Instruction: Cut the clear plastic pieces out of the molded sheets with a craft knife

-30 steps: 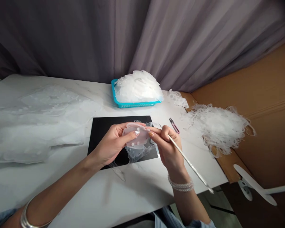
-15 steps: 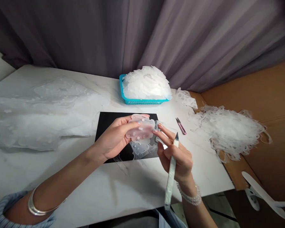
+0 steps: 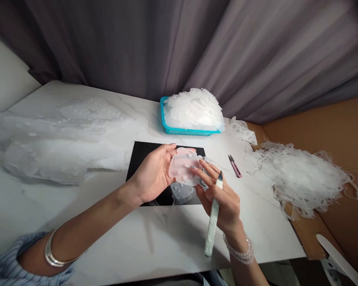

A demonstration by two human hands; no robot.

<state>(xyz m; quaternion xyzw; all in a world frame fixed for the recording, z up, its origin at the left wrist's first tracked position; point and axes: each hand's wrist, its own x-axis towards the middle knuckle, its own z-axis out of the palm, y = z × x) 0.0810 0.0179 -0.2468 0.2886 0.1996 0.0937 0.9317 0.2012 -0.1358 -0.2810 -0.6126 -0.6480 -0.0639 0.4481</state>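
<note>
My left hand (image 3: 155,172) holds up a translucent, wavy-edged silicone-like piece (image 3: 181,165) with small raised knobs. The piece rests on the fingers, and the thumb is lifted off its face. In my right hand (image 3: 223,202) is a craft knife (image 3: 213,224), its handle wrapped in pale material and its dark tip pointing away from me. The outstretched fingers of that same hand touch the piece's right side. Below lies a black mat (image 3: 140,157) with another clear knobbed piece (image 3: 183,192) on it, partly hidden by the hands.
A blue basket (image 3: 191,132) heaped with white translucent pieces stands behind the mat. Pink-handled thread snips (image 3: 234,166) lie to the right. Beyond them is a tangled heap of clear trimmings (image 3: 310,178) by cardboard (image 3: 355,135). Translucent sheets (image 3: 62,147) cover the table's left.
My left thumb has come up off the piece, which has turned slightly in the fingers. The whole view has shifted a little, and the knife stays in my right hand.
</note>
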